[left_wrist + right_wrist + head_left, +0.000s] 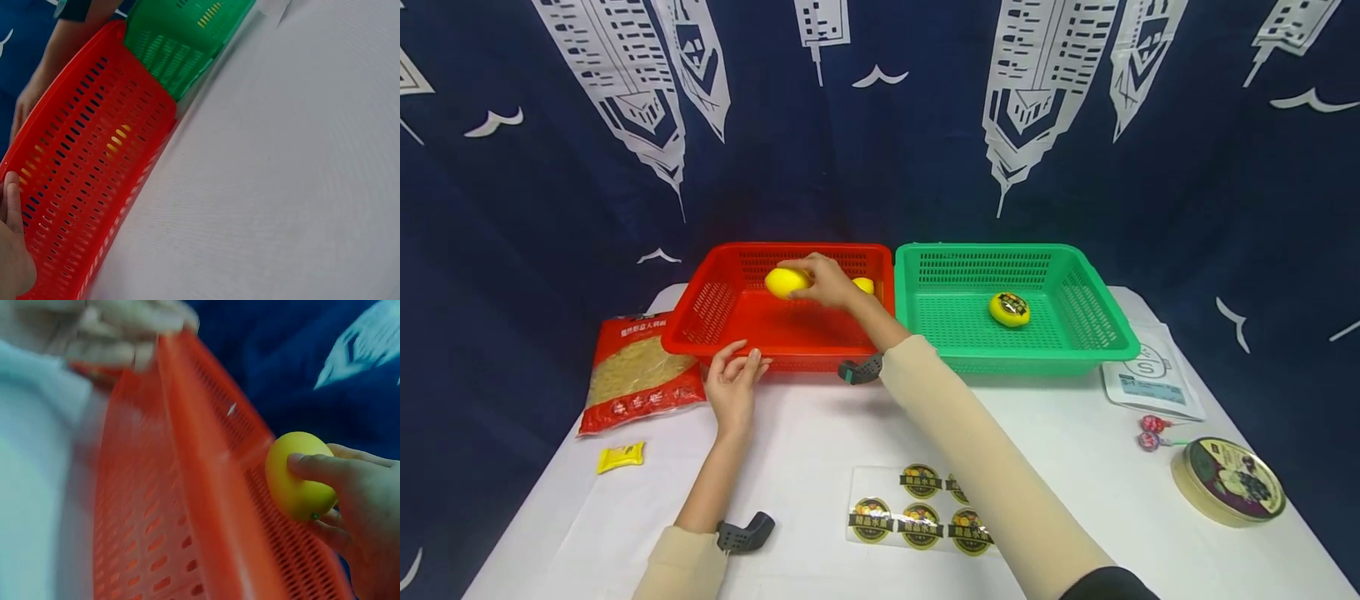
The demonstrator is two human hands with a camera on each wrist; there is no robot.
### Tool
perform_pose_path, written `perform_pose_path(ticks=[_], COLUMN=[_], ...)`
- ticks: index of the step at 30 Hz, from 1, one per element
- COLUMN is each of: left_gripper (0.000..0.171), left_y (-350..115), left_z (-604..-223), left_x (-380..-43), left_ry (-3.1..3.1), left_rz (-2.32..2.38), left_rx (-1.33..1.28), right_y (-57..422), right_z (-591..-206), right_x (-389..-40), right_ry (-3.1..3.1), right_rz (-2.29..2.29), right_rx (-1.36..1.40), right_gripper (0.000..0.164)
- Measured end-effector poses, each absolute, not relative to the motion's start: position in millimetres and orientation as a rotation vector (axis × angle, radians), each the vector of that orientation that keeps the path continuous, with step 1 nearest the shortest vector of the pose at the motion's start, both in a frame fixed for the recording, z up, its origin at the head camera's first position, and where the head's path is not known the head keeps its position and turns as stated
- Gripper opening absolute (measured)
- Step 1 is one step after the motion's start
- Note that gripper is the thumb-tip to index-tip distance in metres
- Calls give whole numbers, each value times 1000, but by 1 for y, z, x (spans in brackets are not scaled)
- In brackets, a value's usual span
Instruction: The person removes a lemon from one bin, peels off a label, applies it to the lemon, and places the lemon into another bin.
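Note:
My right hand (829, 283) holds a yellow lemon (785, 282) over the red basket (700, 337), with the thumb on one side of it in the right wrist view. Another lemon (864, 285) lies in that basket, partly hidden behind my right hand. At the basket's front rim, my left hand (733, 387) grips the edge, its thumb against the outer wall. A lemon bearing a round black and gold sticker (1012, 304) sits in the green basket (1060, 367).
A sheet of round stickers (872, 521) lies in front, partly under my right sleeve. Left are a red food bag (640, 367) and a yellow packet (621, 457). Right are a white pouch (1153, 379), two lollipops (1150, 433) and a round tin (1232, 483).

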State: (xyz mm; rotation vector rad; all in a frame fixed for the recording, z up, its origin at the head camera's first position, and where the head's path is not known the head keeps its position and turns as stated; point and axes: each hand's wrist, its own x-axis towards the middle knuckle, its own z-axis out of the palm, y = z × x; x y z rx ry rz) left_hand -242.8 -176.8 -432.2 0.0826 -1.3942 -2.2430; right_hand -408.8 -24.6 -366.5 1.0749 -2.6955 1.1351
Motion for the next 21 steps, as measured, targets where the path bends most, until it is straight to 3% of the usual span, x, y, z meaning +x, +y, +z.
perform_pose_path(ticks=[11, 21], left_gripper=[35, 37], left_y=[-167, -168], left_z=[-429, -428], left_x=[-236, -237], left_ry=[-1380, -1358], left_rz=[-2209, -2198], left_rx=[114, 81], right_y=[33, 109], right_z=[-323, -316], right_x=[-315, -237], right_ry=[-2341, -2213], right_rz=[1341, 1227], right_rx=[1249, 1258], right_gripper=[51, 51])
